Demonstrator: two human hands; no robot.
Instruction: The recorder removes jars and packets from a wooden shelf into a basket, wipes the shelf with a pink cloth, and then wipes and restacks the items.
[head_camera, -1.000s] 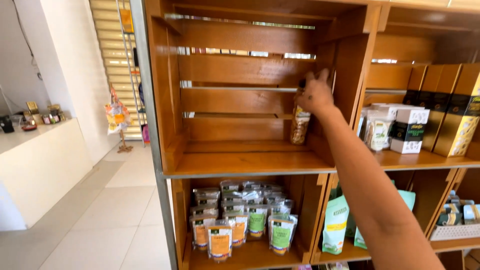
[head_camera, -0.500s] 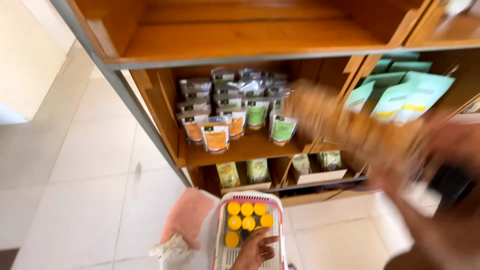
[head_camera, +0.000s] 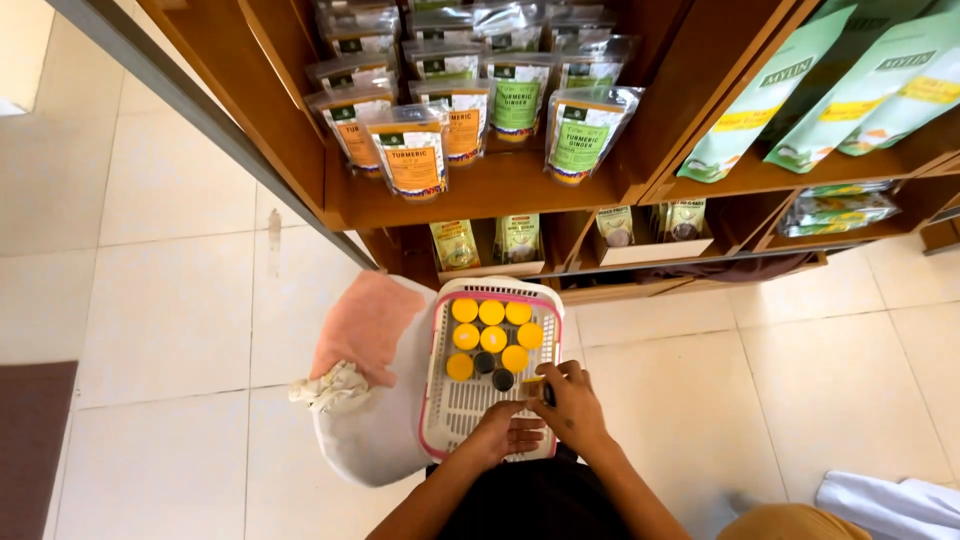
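Head view: our right hand (head_camera: 568, 408) grip closes on yellow-lidded jar (head_camera: 534, 384) in white basket (head_camera: 440, 400); left hand (head_camera: 508, 436) holds basket's near edge, beside pink cloth (head_camera: 365, 325).

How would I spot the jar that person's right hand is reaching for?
Below the wooden shelves, find the white plastic basket with a pink rim on the floor. Yellow-lidded jars fill its far end; the right hand touches the nearest jar, alone at the right wall.
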